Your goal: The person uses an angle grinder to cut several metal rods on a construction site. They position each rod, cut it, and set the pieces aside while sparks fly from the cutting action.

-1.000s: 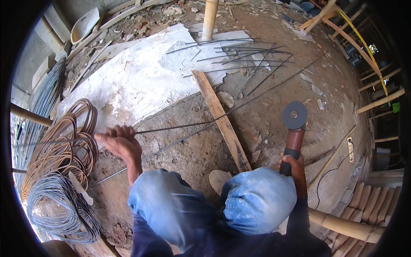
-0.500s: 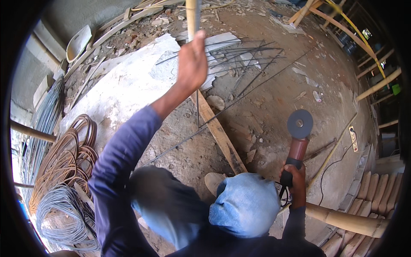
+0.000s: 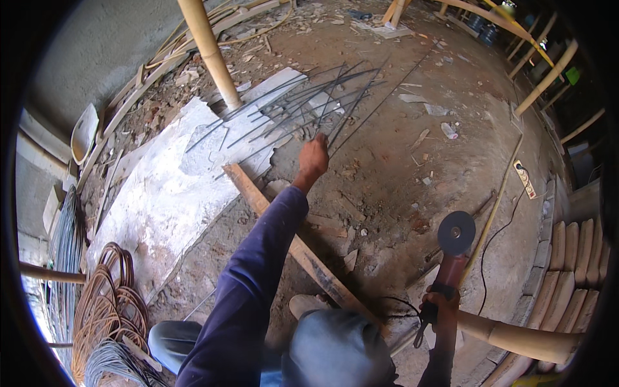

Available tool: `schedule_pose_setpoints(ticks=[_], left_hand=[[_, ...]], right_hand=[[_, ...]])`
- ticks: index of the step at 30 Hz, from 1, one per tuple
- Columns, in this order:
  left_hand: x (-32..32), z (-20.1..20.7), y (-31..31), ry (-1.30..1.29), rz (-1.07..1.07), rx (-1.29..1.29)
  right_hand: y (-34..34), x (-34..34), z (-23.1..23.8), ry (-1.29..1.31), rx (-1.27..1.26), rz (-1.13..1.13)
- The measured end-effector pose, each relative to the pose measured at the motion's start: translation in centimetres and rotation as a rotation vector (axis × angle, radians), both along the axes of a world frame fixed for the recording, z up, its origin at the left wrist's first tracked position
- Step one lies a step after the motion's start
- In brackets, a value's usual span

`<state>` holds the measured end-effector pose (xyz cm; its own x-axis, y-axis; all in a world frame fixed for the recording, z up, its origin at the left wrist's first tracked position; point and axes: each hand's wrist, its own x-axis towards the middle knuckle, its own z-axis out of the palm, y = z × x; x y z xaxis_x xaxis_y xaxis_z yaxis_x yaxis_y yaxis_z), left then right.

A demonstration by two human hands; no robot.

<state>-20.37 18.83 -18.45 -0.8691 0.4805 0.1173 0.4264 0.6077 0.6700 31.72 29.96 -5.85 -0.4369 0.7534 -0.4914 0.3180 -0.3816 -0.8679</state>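
My left hand is stretched out low over the floor, its fingers closed on a thin dark steel rod at the edge of a loose pile of steel rods. Partly hidden by the hand is which rod it holds. In my right hand is an angle grinder, gripped by its dark handle, with the round grey disc pointing away from me. The disc is clear of the rods. Between my arms a wooden board slants across the ground towards my foot.
A bamboo post stands beyond the pale sheet. Coiled rusty rods and grey wire lie at left. A bamboo pole crosses at lower right. A power strip with a black cable lies at right.
My left hand has come down from beside the bamboo post, where it held a rod upright, to the rod pile. The grinder has dropped lower in the view, and the view has shifted.
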Motion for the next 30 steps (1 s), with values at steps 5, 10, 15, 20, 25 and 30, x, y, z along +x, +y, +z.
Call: schedule_pose_setpoints(ticks=[5, 10, 15, 20, 25, 30], left_hand=[[1.6, -4.8, 2.0, -0.002, 0.028, -0.106], [2.1, -7.6, 1.6, -0.18, 0.009, -0.227], [2.5, -6.7, 0.7, -0.126, 0.012, -0.222], [2.0, -2.9, -5.0, -0.171, -0.027, -0.168], [4.7, -0.9, -20.7, -0.175, -0.136, -0.143], [13.0, 2.0, -43.3, -0.323, -0.097, -0.355]], right_hand=[[0.4, 0.1, 0.6, -0.097, 0.0, 0.024], [0.1, -0.5, 2.0, -0.123, 0.018, 0.011], [0.5, -1.2, 1.9, -0.236, -0.037, 0.01], [0.2, -1.8, 0.8, -0.099, -0.036, 0.053], [-0.5, -2.8, -0.6, -0.084, -0.074, 0.138], [-2.1, -4.2, -1.3, -0.085, 0.004, 0.27]])
